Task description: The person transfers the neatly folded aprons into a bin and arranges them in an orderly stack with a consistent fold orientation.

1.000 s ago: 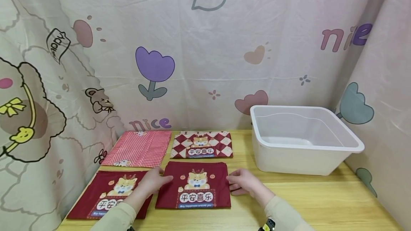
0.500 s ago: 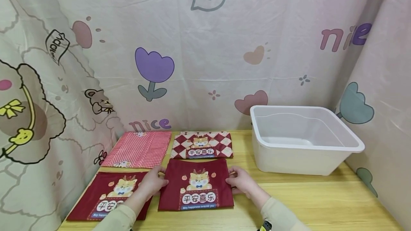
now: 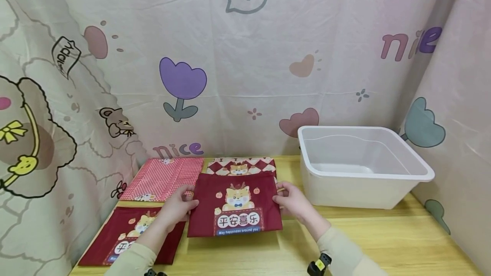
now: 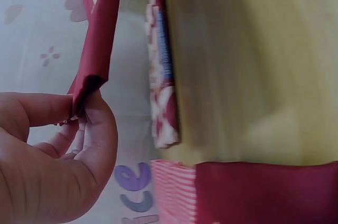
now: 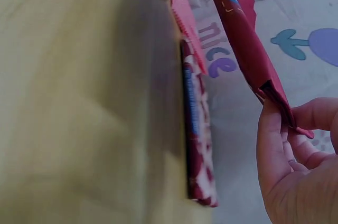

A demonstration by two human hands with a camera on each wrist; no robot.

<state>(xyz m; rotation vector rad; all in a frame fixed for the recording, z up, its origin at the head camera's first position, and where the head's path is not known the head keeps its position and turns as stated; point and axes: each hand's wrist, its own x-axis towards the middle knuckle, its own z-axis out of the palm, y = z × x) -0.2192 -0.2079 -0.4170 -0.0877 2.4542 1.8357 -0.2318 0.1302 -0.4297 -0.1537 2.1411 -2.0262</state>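
A folded dark-red cloth (image 3: 235, 203), printed with a cartoon animal and Chinese characters, hangs just above the table, its front edge raised. My left hand (image 3: 176, 208) pinches its left edge between thumb and fingers. On the opposite edge, my right hand (image 3: 294, 202) pinches it the same way. The left wrist view shows the cloth's layered fold (image 4: 97, 39) between thumb and fingers. Behind it lies a folded diamond-patterned cloth (image 3: 216, 168), partly covered from the head view. A second dark-red cloth (image 3: 103, 235) lies at the left, partly hidden by my left forearm.
A red-and-white checked folded cloth (image 3: 165, 178) lies at the back left. At the right stands a white plastic tub (image 3: 368, 191), with nothing visible inside. The wooden table (image 3: 364, 242) meets printed curtains (image 3: 245, 63) at the back and sides.
Both hands have gripped the middle dark-red cloth and lifted it off the table, moving it up and slightly away. It now covers part of the diamond-patterned cloth.
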